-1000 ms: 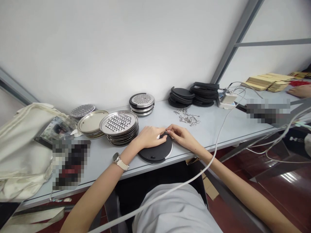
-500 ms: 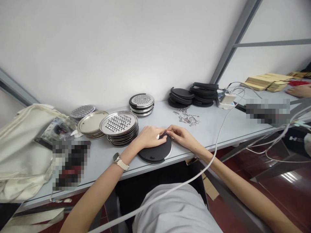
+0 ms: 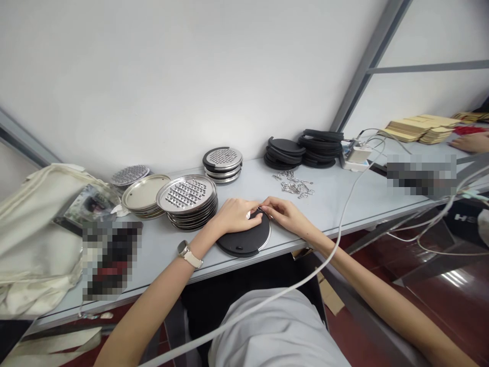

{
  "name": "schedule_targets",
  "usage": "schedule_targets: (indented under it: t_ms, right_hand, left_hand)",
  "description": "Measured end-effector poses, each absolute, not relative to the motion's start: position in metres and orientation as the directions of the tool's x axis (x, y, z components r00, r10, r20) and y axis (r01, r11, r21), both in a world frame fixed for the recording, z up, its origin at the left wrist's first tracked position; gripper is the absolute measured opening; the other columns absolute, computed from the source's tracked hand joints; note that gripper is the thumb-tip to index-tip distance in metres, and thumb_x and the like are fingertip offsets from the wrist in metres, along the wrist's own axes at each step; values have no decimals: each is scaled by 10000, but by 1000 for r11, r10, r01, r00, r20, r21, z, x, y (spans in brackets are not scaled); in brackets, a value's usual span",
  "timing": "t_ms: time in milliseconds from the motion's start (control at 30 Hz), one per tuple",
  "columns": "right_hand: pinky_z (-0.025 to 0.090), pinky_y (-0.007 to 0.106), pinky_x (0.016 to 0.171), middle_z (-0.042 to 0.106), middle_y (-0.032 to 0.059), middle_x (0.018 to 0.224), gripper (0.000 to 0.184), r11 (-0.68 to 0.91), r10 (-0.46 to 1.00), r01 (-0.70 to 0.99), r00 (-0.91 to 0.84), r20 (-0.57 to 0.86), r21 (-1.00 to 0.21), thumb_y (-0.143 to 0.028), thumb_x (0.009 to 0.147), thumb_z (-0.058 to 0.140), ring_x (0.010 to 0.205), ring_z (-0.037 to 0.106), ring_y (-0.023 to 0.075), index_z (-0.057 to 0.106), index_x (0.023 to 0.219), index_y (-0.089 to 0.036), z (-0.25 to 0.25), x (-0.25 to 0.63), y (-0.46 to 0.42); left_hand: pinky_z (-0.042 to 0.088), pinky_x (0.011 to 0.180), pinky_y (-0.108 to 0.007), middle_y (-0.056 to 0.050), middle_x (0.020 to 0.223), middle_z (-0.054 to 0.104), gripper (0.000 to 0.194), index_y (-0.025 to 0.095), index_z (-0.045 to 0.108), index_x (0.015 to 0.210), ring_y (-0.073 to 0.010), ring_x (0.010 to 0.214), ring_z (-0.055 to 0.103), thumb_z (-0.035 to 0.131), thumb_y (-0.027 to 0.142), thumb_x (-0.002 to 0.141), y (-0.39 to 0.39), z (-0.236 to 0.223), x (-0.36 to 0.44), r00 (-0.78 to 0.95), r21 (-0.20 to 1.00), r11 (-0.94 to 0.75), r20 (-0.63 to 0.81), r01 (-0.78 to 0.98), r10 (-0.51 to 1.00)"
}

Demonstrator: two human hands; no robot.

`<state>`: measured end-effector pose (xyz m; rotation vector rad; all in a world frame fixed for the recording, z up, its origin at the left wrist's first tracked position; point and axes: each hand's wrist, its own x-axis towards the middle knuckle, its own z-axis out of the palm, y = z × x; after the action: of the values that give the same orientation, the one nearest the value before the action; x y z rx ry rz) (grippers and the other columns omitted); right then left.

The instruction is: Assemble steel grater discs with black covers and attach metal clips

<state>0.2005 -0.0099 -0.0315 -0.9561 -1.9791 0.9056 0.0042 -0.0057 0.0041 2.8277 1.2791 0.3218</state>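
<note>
Black disc: lay flat on the table (image 3: 332, 204), close to the edge nearest the person, with the black disc (image 3: 246, 234) partly under the fingers.
Left hand: rested palm down across the far left part of the disc, thumb stretched over its black face; the left hand (image 3: 236, 215) hid its own fingertips, so whether they gripped the edge could not be told.
Right hand: came in from the other side, thumb and forefinger of the right hand (image 3: 281, 213) pinched on a small metal piece (image 3: 260, 208) at the disc's far edge; the 2 hands were close together, any contact unclear.
Cover and rim: judging by the black face and the metal rim (image 3: 270, 234) bare along the right, the disc already wore its cover; whether the metal piece was fastened could not be told.
Left to do, by the look of it: loose metal clips (image 3: 293, 187) lay beyond the right hand, 2 stacks of black covers (image 3: 284, 148) stood behind them, and the grater stack (image 3: 187, 196) to the left showed no black cover on its top plate.
Disc's direction: black face up; 1 small hole (image 3: 239, 247) sat toward the person, opposite the pinching fingers.
Long axis: none, the outline being round.
</note>
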Motion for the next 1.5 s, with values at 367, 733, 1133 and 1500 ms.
schedule_targets:
  t_ms: [367,733,1133,1500]
  right_hand:
    - [449,289,712,669,37,820,294,486,830,305,-456,322,-819,-419,933,464,759,585,178,628,857,-187,-30,201,-10]
    - [435,288,698,639,40,807,300,471,836,305,-455,308,-828,-423,942,445,738,549,170,619,888,-184,-30,201,-11]
    - [398,254,618,554,5,690,313,470,839,297,-444,315,-831,-437,931,465,645,483,137,610,855,-171,-33,201,-8]
    - [397,251,644,583,16,743,288,502,816,293,-472,334,-814,-394,949,449,683,501,139,598,855,-165,-33,202,-8]
  left_hand:
    - [315,565,-272,-18,747,681,229,222,619,857,-184,677,620,476,400,865,-6,3,5,632,121,-653,172,748,755]
    - [270,544,-280,-4,736,679,219,230,614,848,-181,668,616,491,411,860,-6,2,4,624,125,-650,194,749,757]
    - [301,563,-277,-13,724,670,242,224,601,818,-184,674,613,485,432,856,-6,1,5,600,132,-625,186,769,778]
    - [245,537,-284,10,679,655,190,227,579,771,-171,628,596,517,397,829,-5,0,6,602,149,-641,240,753,762]
